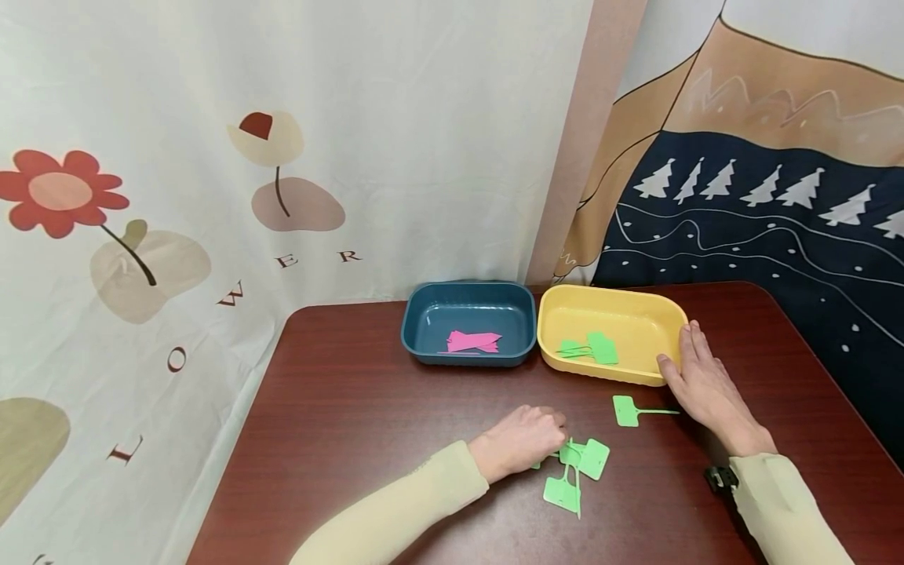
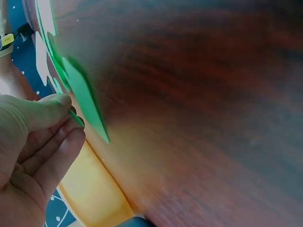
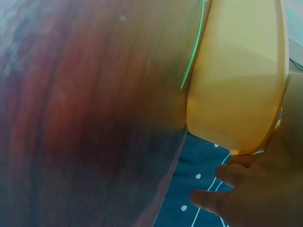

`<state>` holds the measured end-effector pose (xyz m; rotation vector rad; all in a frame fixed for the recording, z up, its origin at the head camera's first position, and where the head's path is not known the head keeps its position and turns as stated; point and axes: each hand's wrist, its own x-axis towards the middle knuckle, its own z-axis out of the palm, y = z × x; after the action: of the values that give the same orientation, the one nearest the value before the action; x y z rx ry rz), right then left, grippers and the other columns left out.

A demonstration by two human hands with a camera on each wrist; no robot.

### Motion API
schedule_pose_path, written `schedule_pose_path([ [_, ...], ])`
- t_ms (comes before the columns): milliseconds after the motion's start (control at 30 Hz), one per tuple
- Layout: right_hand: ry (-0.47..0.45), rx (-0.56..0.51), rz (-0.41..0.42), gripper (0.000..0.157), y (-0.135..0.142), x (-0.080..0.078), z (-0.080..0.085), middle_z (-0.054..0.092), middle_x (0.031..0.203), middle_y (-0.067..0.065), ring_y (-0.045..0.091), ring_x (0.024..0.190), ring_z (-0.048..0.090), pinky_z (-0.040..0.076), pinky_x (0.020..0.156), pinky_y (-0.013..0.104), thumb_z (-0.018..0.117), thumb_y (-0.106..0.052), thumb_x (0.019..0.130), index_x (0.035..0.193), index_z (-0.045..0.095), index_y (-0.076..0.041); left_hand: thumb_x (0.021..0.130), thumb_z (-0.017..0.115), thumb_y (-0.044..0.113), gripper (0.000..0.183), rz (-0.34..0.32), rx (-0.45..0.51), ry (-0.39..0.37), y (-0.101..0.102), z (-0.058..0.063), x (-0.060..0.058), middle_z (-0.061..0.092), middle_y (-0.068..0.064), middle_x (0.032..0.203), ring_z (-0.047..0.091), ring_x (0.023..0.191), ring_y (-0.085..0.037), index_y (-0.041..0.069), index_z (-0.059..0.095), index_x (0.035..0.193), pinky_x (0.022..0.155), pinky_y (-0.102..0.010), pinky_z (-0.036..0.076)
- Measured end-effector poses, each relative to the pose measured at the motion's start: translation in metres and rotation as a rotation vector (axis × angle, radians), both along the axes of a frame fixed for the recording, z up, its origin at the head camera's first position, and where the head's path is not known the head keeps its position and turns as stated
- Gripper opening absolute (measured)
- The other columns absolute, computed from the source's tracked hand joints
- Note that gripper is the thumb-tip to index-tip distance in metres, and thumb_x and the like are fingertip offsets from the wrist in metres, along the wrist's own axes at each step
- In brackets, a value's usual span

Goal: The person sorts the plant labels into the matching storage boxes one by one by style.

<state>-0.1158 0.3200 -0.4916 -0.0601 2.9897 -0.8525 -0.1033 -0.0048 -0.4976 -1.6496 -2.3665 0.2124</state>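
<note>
A pale printed curtain (image 1: 424, 71) fills the far left, and a dark curtain with white trees (image 1: 749, 251) the far right. In front of them stands the dark red worktop (image 1: 339, 439). At its far edge sit two bins side by side: the yellow bin (image 1: 657, 341) on the right and the blue bin (image 1: 466, 361) on the left. The right hand (image 1: 713, 392) rests against the right end of the yellow bin, fingers straight, its grip released. The left hand (image 1: 521, 441) is at the left side of a loose pile of green tags (image 1: 563, 494), near the middle of the worktop. Pink tags (image 1: 473, 342) lie in the blue bin, a few more green tags (image 1: 603, 348) in the yellow one, and a lone green tag (image 1: 625, 410) lies just in front of it.

Since the stems in the pile cross, a neighbour could catch and lift along with a picked tag, or slide aside. A push from the right hand could also shift the yellow bin, as it seems light. The pile lies just right of the left grip, partly under the fingers. That grip pinches a thin green tag (image 2: 78, 119) between thumb and fingertips, mostly hidden by them.
</note>
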Motion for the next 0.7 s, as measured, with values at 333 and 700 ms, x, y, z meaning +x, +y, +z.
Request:
schedule_pose_path([
  [333, 0.005, 0.000, 0.001, 0.081, 0.000, 0.000, 0.000, -0.014, 0.166, 0.033, 0.053, 0.153, -0.003, 0.009, 0.114, 0.076, 0.031, -0.042, 0.112, 0.158, -0.009, 0.011, 0.093, 0.073, 0.010, 0.016, 0.019, 0.056, -0.019, -0.002, 0.010, -0.002, 0.063, 0.009, 0.083, 0.063, 0.079, -0.006, 0.025, 0.078, 0.091, 0.062, -0.019, 0.053],
  [700, 0.014, 0.005, -0.002, 0.080, -0.001, -0.001, 0.000, -0.007, 0.166, 0.035, 0.054, 0.153, 0.000, 0.013, 0.112, 0.077, 0.031, -0.043, 0.112, 0.158, -0.007, 0.011, 0.091, 0.074, 0.004, 0.020, 0.029, 0.133, -0.019, 0.000, 0.030, -0.009, 0.064, 0.008, 0.087, 0.064, 0.083, -0.006, 0.022, 0.081, 0.099, 0.066, -0.018, 0.055],
])
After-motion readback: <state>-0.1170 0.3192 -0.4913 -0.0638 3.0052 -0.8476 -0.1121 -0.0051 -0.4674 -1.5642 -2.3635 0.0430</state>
